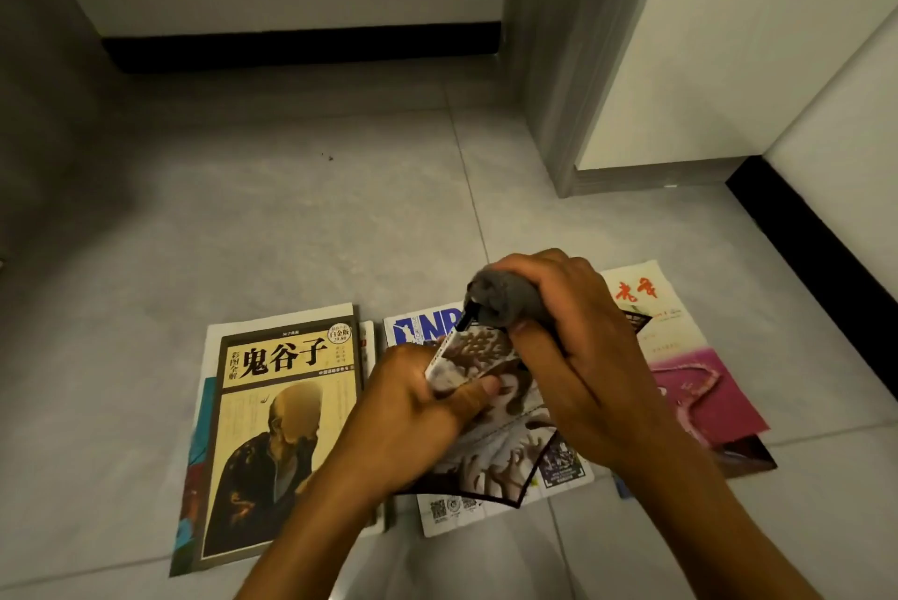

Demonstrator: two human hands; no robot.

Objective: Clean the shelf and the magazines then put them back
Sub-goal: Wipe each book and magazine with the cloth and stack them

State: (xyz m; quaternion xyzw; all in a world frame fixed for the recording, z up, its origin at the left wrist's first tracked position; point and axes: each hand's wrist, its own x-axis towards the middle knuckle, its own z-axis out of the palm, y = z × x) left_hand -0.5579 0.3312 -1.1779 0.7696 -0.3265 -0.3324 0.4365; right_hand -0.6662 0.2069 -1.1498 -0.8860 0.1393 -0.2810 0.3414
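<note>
My left hand [418, 400] grips a black-and-white book [491, 449] by its left edge and holds it tilted above the floor. My right hand [578, 356] grips a bunched grey cloth [500, 298] and presses it on the book's top corner. Below lie a yellow-covered book [286, 410] on a small stack at the left, a white and blue magazine [423, 325] in the middle, and a white and pink magazine [680, 356] at the right. No shelf is in view.
Grey floor tiles [291, 220] stretch ahead. A white wall with a black skirting board [301, 45] stands at the back. A grey door frame [559, 65] rises at the right, beside a white wall with black skirting [816, 240].
</note>
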